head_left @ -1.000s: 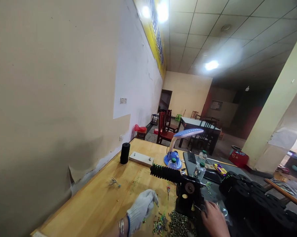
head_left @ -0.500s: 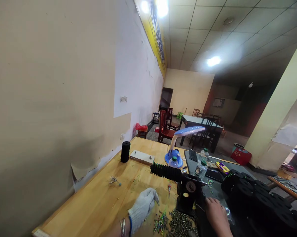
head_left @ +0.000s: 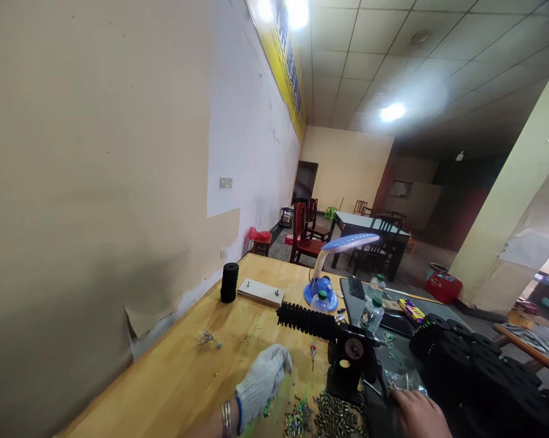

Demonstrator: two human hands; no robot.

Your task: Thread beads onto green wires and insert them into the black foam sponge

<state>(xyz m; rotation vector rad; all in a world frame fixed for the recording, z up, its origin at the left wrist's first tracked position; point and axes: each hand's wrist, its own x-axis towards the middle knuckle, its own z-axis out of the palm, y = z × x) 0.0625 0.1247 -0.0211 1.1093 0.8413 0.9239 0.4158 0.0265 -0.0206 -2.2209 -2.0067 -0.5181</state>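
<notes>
My left hand (head_left: pixel 263 377), in a white knit glove, is held over the wooden table with its fingers curled together. Whatever it may pinch is hidden. Bare, at the lower edge, my right hand (head_left: pixel 418 413) closes around the end of a lever on a black bench machine (head_left: pixel 350 359); its fingertips are partly hidden. A black ridged roller (head_left: pixel 306 319) sticks out leftward from the machine. Below lie a pile of small metal pieces (head_left: pixel 336 417) and a heap of small green and coloured pieces (head_left: pixel 298 417). Red-handled tweezers or scissors (head_left: pixel 313 356) lie beyond my left hand.
A black cylinder (head_left: pixel 229 283) stands by a white board with two bolts (head_left: pixel 260 292). Behind the machine are a blue desk lamp (head_left: pixel 320 292) and green-capped bottles (head_left: pixel 372 313). Several black rollers (head_left: pixel 479 371) crowd the right side. The wall (head_left: pixel 96 243) borders the table's left.
My right hand has moved down and to the right, uncovering a clear plastic bag behind it. My left hand has shifted only slightly.
</notes>
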